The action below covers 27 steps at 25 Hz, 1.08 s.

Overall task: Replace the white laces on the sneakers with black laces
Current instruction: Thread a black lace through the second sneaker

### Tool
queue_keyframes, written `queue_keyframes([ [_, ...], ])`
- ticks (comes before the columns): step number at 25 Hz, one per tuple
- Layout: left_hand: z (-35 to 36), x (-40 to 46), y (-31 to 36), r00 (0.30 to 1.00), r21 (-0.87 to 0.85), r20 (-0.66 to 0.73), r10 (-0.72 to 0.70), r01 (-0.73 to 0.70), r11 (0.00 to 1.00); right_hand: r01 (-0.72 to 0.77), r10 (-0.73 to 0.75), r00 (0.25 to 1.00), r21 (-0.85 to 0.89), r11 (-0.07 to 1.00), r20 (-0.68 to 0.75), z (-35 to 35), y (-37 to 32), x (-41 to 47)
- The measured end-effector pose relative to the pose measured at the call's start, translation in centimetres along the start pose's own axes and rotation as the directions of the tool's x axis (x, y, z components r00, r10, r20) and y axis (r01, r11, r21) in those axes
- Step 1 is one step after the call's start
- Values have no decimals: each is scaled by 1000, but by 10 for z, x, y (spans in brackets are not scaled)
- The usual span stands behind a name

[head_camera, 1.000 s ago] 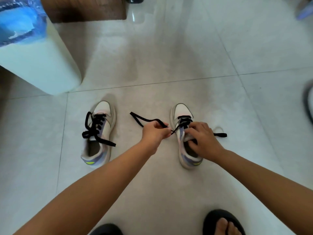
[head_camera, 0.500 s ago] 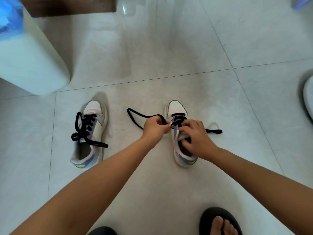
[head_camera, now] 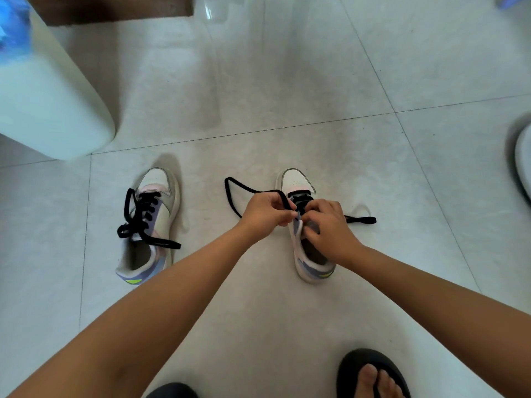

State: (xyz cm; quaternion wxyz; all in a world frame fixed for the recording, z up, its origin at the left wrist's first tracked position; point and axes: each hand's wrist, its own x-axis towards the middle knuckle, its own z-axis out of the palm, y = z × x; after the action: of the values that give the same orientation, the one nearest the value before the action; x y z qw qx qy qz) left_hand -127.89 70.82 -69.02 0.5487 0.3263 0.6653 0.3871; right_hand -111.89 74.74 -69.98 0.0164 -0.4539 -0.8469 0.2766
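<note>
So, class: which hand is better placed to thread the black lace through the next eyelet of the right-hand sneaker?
Left. The left hand already pinches the black lace beside the eyelets, while the right hand grips the sneaker, steadying it.

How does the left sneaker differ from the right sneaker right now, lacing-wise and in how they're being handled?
The left sneaker has black lace crossing many rows, its ends lying loose; the right sneaker shows black lace only near the toe, long ends trailing on the floor. Nothing touches the left sneaker; the left hand pinches the lace and the right hand grips the right sneaker's eyelet area. Both are white with purple and yellow-green heels, toes pointing away.
</note>
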Motion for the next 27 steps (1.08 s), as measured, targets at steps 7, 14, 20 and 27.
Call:
queue_keyframes([
  [7,10,-4,-15,995,112,-92,25,-14,994,-57,57,998,-42,998,13,4,-5,9],
  [14,30,-33,-18,994,233,-106,40,-15,972,45,-49,999,-220,974,-12,-1,-12,5],
  [20,64,-61,-29,965,499,-124,-233,264,826,86,-88,996,-135,987,-12,-9,-14,-1],
  [27,60,-51,-21,953,539,-231,-196,293,790,586,-557,809,-336,737,189,-33,26,-103],
])
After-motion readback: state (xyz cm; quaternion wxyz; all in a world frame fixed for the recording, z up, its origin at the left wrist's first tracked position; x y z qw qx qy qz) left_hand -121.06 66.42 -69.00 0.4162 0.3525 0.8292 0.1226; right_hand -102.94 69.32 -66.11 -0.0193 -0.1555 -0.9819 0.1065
